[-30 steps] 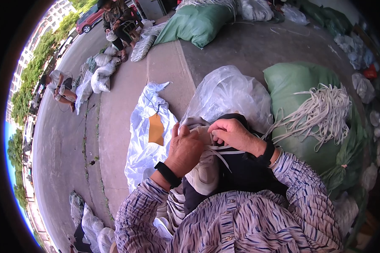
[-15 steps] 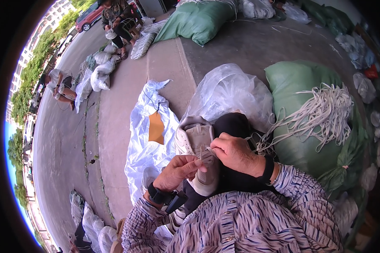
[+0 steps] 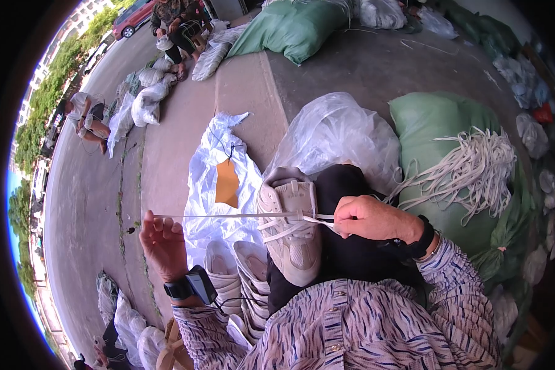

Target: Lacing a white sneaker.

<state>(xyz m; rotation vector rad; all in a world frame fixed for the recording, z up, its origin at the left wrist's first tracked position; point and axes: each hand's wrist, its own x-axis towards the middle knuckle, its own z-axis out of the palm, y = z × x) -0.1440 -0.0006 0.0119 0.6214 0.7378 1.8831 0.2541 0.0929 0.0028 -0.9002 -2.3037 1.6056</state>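
Note:
A beige sneaker (image 3: 301,256) lies on my lap, its toe toward me and its lacing area facing up. A pale shoelace (image 3: 234,216) runs taut from the sneaker out to the left, where my left hand (image 3: 164,243) pinches its end between curled fingers. On the shoe's right side, my right hand (image 3: 376,217) is closed on lace strands that come out of the eyelets. More lace crosses the front of the shoe at a slant. Several nested beige shoe parts (image 3: 243,277) sit to the left of my lap, partly hidden by my left arm.
A bundle of white laces (image 3: 475,169) rests on a stuffed green sack (image 3: 438,117) at my right. Ahead lie a clear plastic bag (image 3: 339,129) and a white sheet (image 3: 213,185) with an orange piece (image 3: 227,185). Two other people sit farther off among bags.
My left hand has moved far out to the left, drawing the lace straight. The right hand has shifted a little to the right. The nested shoe parts now show.

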